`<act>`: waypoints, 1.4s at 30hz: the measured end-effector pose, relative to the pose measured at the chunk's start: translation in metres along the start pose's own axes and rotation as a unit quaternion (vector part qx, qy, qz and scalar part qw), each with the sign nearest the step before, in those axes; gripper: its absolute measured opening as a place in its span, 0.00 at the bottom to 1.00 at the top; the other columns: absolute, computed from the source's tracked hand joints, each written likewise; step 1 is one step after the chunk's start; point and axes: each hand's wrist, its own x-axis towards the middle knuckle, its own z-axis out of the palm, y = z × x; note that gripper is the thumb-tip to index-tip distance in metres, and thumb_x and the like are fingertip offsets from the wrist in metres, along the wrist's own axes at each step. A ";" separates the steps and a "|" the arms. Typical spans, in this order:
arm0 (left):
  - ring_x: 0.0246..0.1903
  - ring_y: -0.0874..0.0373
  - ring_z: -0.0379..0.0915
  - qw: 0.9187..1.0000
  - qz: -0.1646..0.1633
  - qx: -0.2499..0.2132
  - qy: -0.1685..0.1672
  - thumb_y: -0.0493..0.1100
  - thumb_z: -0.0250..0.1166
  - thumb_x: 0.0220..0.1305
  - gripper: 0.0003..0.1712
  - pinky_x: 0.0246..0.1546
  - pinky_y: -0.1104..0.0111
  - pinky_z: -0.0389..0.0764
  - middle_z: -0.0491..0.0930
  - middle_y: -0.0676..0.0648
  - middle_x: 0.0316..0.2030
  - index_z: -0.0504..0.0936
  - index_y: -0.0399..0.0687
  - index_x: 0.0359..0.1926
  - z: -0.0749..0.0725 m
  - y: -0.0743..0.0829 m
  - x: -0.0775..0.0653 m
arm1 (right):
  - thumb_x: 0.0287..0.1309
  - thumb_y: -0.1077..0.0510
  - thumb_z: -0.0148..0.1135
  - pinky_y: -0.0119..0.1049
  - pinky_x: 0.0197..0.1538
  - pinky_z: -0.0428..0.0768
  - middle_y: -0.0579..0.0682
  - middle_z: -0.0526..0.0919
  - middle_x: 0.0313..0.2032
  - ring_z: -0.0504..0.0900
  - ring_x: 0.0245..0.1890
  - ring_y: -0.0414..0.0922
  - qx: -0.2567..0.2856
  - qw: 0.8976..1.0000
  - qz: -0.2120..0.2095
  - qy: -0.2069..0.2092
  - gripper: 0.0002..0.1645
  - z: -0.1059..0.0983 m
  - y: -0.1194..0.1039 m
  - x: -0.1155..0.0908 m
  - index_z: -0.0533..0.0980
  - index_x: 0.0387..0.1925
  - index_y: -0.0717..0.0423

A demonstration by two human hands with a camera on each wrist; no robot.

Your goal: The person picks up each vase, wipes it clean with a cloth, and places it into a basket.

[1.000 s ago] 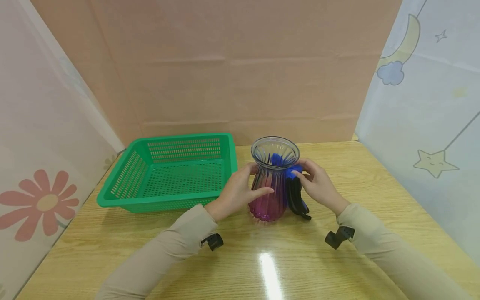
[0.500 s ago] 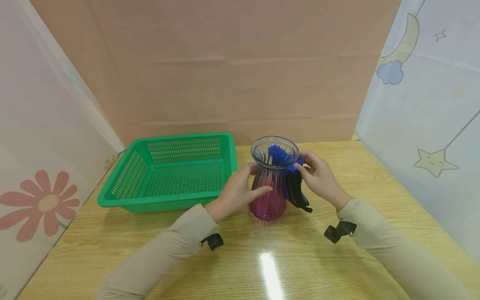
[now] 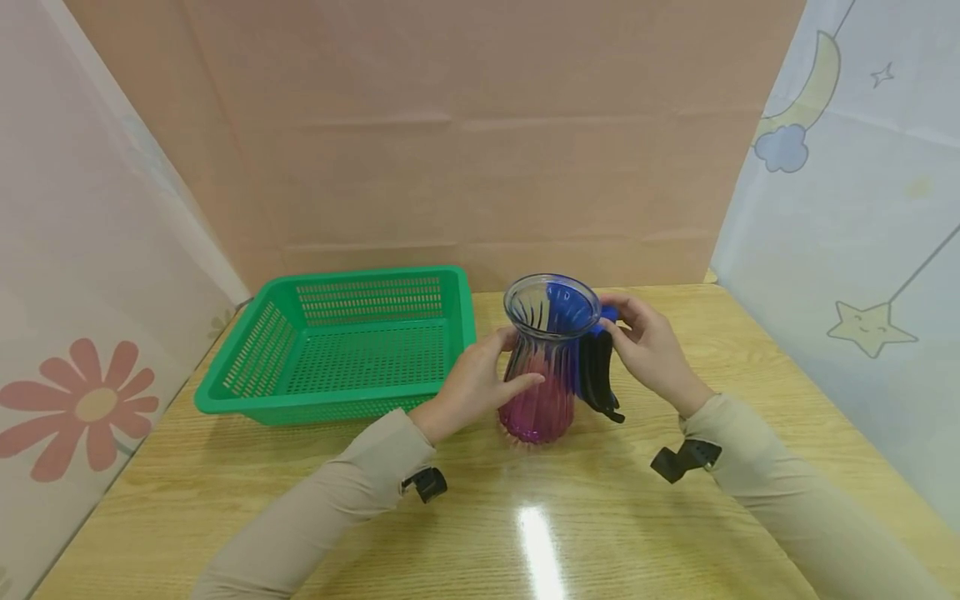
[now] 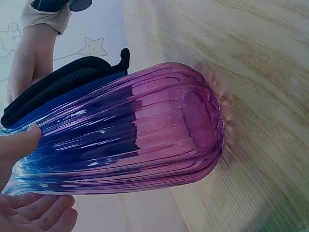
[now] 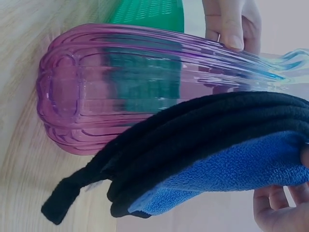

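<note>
A ribbed glass vase [image 3: 536, 400], pink at the base and bluish toward its flared mouth, stands upright on the table. My left hand [image 3: 476, 383] holds it around the narrower upper part, thumb in front and fingers at the far side, as the left wrist view also shows. Against the vase's right side hangs a folded blue terry cloth [image 5: 231, 166] with thick black edging and a small black loop at its lower end. My right hand [image 3: 648, 346] pinches the cloth by its upper end. Blue shows through the glass behind the vase.
A green perforated plastic basket [image 3: 337, 400] stands to the left, near my left hand. The wooden table [image 3: 480, 517] meets an orange-brown backdrop [image 3: 465, 192] behind, with patterned sheets on both sides.
My right hand has moved slightly up and away to the right with the cloth, which has risen beside the vase. The left hand and the vase stay nearly still.
</note>
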 end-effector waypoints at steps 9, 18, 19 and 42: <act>0.57 0.52 0.73 1.000 0.003 -0.002 -0.005 0.49 0.68 0.56 0.35 0.58 0.60 0.74 0.77 0.43 0.55 0.67 0.41 0.62 0.000 0.000 0.000 | 0.60 0.73 0.51 0.14 0.41 0.76 0.26 0.75 0.43 0.75 0.38 0.25 0.018 1.000 -0.006 0.004 0.16 -0.002 -0.001 0.001 0.69 0.50 0.73; 0.57 0.51 0.73 1.000 0.003 -0.002 -0.006 0.50 0.67 0.56 0.36 0.59 0.60 0.74 0.77 0.42 0.55 0.67 0.41 0.62 0.000 0.000 0.000 | 0.61 0.71 0.51 0.14 0.42 0.76 0.27 0.75 0.43 0.75 0.39 0.26 0.020 1.000 0.006 0.006 0.16 -0.003 -0.003 0.001 0.70 0.51 0.70; 0.57 0.51 0.73 1.000 0.003 -0.001 -0.006 0.50 0.67 0.56 0.36 0.59 0.59 0.74 0.77 0.42 0.55 0.67 0.41 0.63 0.000 0.000 0.000 | 0.61 0.71 0.52 0.14 0.41 0.76 0.27 0.75 0.43 0.75 0.38 0.27 0.022 1.000 0.007 0.006 0.16 -0.003 -0.003 0.001 0.70 0.51 0.70; 0.57 0.50 0.73 1.000 -0.003 -0.005 -0.005 0.50 0.67 0.57 0.37 0.58 0.59 0.75 0.77 0.41 0.55 0.66 0.38 0.63 0.000 0.000 -0.001 | 0.60 0.72 0.52 0.14 0.42 0.76 0.45 0.79 0.41 0.75 0.38 0.23 0.000 1.000 0.027 -0.015 0.15 0.009 0.003 -0.005 0.70 0.49 0.73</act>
